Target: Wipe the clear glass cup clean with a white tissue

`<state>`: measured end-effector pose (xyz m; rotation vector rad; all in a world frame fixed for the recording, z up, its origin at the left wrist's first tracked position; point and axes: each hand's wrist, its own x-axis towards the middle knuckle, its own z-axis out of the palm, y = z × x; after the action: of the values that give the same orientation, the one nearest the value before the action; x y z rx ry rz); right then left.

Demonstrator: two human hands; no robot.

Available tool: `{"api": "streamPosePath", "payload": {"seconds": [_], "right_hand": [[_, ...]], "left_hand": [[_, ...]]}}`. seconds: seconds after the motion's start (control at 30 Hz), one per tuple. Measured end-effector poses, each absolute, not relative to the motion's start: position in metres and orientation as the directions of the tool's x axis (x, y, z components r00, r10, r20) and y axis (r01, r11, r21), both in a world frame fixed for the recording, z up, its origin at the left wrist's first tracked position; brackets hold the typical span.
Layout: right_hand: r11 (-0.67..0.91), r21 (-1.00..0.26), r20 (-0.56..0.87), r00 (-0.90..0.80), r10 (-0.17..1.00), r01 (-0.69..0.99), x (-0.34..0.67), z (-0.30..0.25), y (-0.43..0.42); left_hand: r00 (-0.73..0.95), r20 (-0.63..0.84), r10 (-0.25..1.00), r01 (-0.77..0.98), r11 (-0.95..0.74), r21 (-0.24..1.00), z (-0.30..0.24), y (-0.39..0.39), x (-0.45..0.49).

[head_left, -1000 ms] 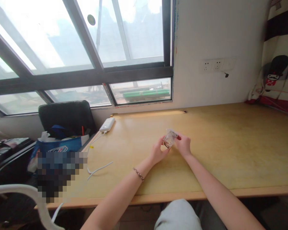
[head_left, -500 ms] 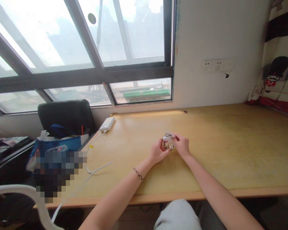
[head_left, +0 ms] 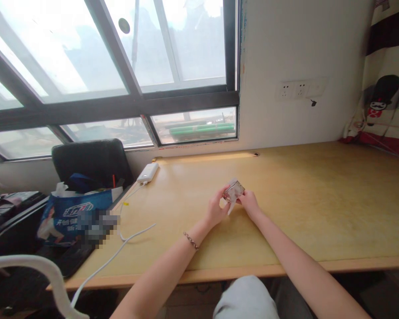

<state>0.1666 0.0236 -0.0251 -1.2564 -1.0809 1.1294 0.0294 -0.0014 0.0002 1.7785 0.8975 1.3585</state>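
Above the middle of the table (head_left: 186, 212), I hold a small, shiny, boxy thing (head_left: 234, 191), see-through or pale with dark patterned edges. Its exact kind I cannot make out. My left hand (head_left: 216, 209) is closed round its left side, thumb below. At its lower right, the fingers of my right hand (head_left: 250, 204) are pressed together, partly hidden behind it. A thin white strip (head_left: 232, 206), like tissue or film, hangs from the near side between my hands.
A white power bank (head_left: 148, 173) lies at the table's left edge, its white cable (head_left: 136, 235) running down the left side. Beyond that edge stand a blue bag (head_left: 76, 217) and a black chair (head_left: 91, 161). A curtain (head_left: 382, 102) hangs at the far right.
The shiny thing has been turned between my hands: a round see-through opening faced me, now a flat rectangular face does. The white strip now hangs down. My right hand has shifted slightly lower.
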Motion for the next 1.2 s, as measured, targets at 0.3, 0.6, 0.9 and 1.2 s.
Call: {"api": "streamPosePath", "payload": {"seconds": [0.3,0.6,0.9,1.2], "right_hand": [[0.179,-0.739,0.426,0.244,0.871,0.649,0.170,-0.009,0.007],[0.539,-0.613,0.595,-0.113,0.796,0.578,0.169,-0.004,-0.002],[0.688,-0.580,0.646,-0.268,0.714,0.436,0.168,0.011,-0.006],[0.249,-0.864,0.333,0.124,0.935,0.437,0.169,-0.010,0.013]], "left_hand": [[0.304,0.352,0.885,0.065,-0.388,0.919,-0.008,0.008,0.026],[0.311,0.189,0.932,0.023,-0.206,0.978,-0.012,0.009,0.019],[0.285,0.196,0.938,0.054,-0.220,0.974,-0.007,0.006,0.018],[0.175,0.303,0.937,-0.163,-0.276,0.947,-0.009,0.012,0.025]]}}
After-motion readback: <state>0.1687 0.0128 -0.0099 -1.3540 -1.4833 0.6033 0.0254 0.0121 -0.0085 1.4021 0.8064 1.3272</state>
